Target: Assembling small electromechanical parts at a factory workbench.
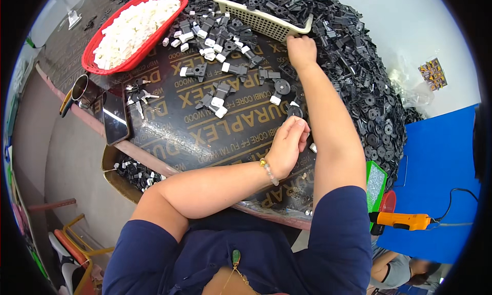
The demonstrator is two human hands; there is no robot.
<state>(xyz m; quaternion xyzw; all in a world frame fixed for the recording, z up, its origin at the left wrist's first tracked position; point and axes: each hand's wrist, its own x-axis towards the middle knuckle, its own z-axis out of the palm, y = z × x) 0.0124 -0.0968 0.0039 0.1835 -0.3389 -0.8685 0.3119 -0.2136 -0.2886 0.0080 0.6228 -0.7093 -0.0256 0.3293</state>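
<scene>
Your left hand [288, 144] has its fingers curled in and its thumb and fingertips pinching the near edge of a black round part [294, 110], just above the worktop [205, 141]; the fingers cover the lower portion of that piece, so you cannot see its whole outline. Your right hand [302, 51] is bent over beside the near corner of the cream basket [259, 23], next to the heap of black parts [353, 69]; its fingertips are hidden, and whether they are gripping anything cannot be told. The basket's far side is cut off by the upper edge of the view.

The black round part looks dark and disc-like, though its finer detail is too small to read. It sits just past your left fingertips, its visible portion pointing away from you; with the rest covered, its long axis cannot be made out. Near it lies a round-headed black piece with a white stub [280, 90], its long axis running roughly away from you and its white end toward you
</scene>
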